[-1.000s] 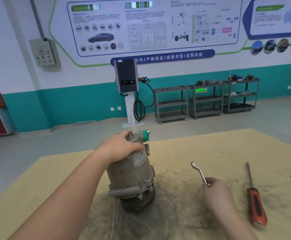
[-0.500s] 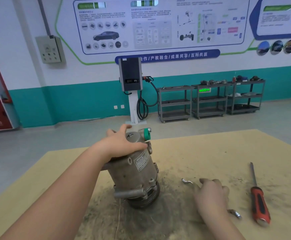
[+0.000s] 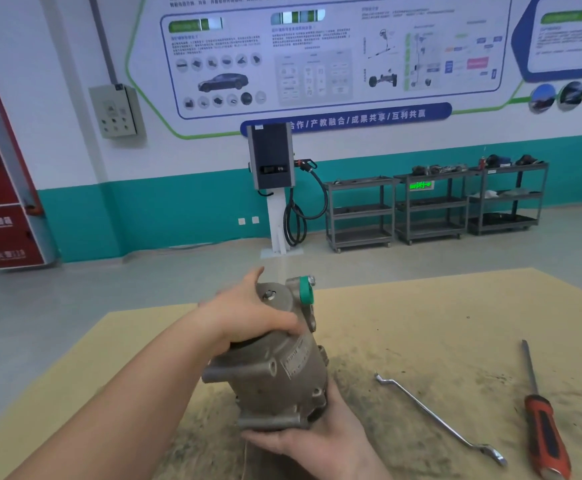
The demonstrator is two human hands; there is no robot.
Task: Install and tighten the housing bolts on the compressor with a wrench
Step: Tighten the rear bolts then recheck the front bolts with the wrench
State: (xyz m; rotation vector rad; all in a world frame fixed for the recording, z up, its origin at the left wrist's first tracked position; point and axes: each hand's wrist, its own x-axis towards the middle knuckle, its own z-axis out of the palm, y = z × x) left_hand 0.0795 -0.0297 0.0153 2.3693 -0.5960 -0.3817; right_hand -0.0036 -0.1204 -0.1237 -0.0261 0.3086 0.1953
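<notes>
A grey metal compressor (image 3: pixel 275 372) with a green cap (image 3: pixel 305 291) near its top stands tilted on the tan table (image 3: pixel 421 323). My left hand (image 3: pixel 248 317) grips its upper end from the left, the thumb across the housing. At the bottom, my right hand (image 3: pixel 317 434) cups the lower end from underneath, palm up. A long silver wrench (image 3: pixel 438 419) lies flat on the table to the right, with no hand on it. No loose bolts are visible.
A screwdriver with a red and black handle (image 3: pixel 544 434) lies further right, near the table's edge. Dark grime covers the table around the compressor. Beyond the table are bare floor, a charging post (image 3: pixel 275 188) and grey shelf carts (image 3: pixel 431 206).
My right hand laid the wrench down on the table and moved left to the compressor's base. The compressor has tipped further and its lower end is now lifted by that hand.
</notes>
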